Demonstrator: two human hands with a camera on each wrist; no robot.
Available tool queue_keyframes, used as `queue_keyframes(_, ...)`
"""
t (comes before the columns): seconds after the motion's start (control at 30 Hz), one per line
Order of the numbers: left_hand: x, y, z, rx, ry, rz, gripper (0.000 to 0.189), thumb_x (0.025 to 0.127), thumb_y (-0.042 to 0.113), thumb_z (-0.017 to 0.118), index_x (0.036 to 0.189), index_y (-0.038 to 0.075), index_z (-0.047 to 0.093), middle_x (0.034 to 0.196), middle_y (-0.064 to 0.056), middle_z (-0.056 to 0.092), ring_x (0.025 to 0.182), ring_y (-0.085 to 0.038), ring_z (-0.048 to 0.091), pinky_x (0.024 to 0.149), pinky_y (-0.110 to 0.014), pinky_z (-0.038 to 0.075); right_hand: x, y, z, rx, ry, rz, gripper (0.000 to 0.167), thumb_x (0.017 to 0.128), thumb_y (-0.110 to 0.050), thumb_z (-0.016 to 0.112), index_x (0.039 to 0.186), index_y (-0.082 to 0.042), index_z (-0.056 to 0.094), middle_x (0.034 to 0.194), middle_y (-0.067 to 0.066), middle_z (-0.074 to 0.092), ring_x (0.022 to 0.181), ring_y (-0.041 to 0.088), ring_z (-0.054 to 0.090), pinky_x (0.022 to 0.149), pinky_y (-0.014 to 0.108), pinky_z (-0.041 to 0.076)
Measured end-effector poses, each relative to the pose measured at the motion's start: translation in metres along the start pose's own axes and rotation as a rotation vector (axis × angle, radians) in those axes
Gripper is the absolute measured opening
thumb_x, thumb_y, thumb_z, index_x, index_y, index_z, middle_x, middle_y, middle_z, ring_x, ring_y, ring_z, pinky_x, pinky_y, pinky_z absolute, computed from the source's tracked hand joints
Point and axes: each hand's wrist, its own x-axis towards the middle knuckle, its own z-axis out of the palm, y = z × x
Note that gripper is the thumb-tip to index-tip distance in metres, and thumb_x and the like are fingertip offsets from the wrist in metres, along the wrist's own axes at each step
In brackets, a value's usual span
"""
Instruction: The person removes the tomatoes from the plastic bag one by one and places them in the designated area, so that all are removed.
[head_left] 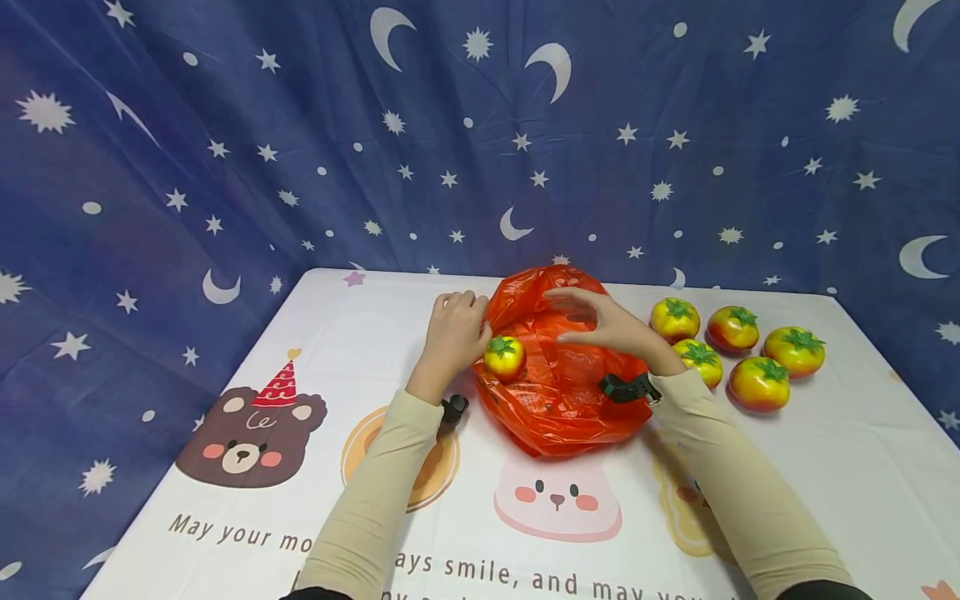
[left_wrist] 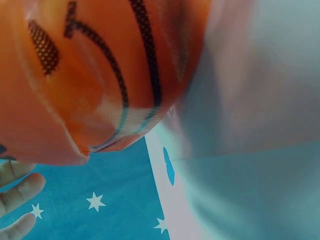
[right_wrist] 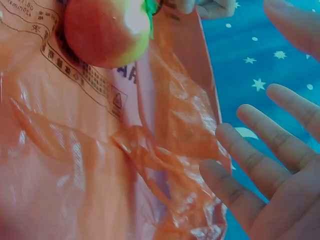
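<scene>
A red plastic bag (head_left: 570,408) lies spread on the table with its mouth turned up. My left hand (head_left: 457,329) pinches its left rim with curled fingers. Just beside that hand, a round yellow-and-red fruit with a green leafy top (head_left: 504,358), like a persimmon or tomato, rests on the bag's inner side; its red underside (right_wrist: 102,35) shows in the right wrist view. Over the bag's right part, my right hand (head_left: 611,325) is spread with fingers apart and holds nothing. Printed bag film (left_wrist: 100,75) fills much of the left wrist view.
Several similar fruits (head_left: 759,383) stand in a group right of the bag, close to my right forearm. A white printed cloth (head_left: 247,533) covers the table. Behind its back edge hangs a dark blue curtain (head_left: 480,167) with moons and stars.
</scene>
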Motion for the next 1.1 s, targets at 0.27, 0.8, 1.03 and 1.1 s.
queue_keyframes(0.27, 0.000, 0.000, -0.001, 0.000, -0.013, -0.006, 0.012, 0.083, 0.015, 0.058, 0.090, 0.007, 0.062, 0.084, -0.009, 0.061, 0.084, -0.027, 0.060, 0.090, -0.043, 0.044, 0.007, 0.006, 0.015, -0.017, 0.023, 0.025, 0.065, 0.081, -0.012, 0.071, 0.138, -0.003, 0.041, 0.141, 0.022, 0.044, 0.131, 0.039, 0.042, 0.106, 0.053, 0.035)
queue_keyframes(0.8, 0.000, -0.002, 0.000, 0.010, 0.004, -0.001, 0.010, 0.082, 0.015, 0.058, 0.087, 0.006, 0.061, 0.081, -0.008, 0.060, 0.082, -0.027, 0.060, 0.088, -0.043, 0.044, 0.019, 0.019, 0.039, -0.052, 0.014, 0.032, 0.067, 0.078, -0.015, 0.074, 0.136, -0.003, 0.043, 0.137, 0.020, 0.049, 0.129, 0.036, 0.045, 0.105, 0.054, 0.036)
queue_keyframes(1.03, 0.000, -0.001, -0.001, 0.017, -0.005, -0.002, 0.010, 0.083, 0.015, 0.058, 0.088, 0.007, 0.062, 0.082, -0.008, 0.061, 0.083, -0.026, 0.060, 0.089, -0.043, 0.045, 0.021, 0.018, 0.044, -0.070, -0.002, 0.033, 0.067, 0.078, -0.015, 0.075, 0.136, -0.003, 0.043, 0.138, 0.018, 0.049, 0.130, 0.036, 0.044, 0.104, 0.054, 0.037)
queue_keyframes(1.1, 0.000, -0.001, -0.001, 0.015, -0.010, -0.004, 0.010, 0.083, 0.015, 0.057, 0.087, 0.007, 0.062, 0.082, -0.008, 0.061, 0.083, -0.026, 0.060, 0.089, -0.043, 0.045, 0.022, 0.020, 0.046, -0.083, -0.006, 0.033, 0.068, 0.077, -0.016, 0.075, 0.136, -0.003, 0.044, 0.138, 0.018, 0.049, 0.129, 0.036, 0.046, 0.103, 0.053, 0.038)
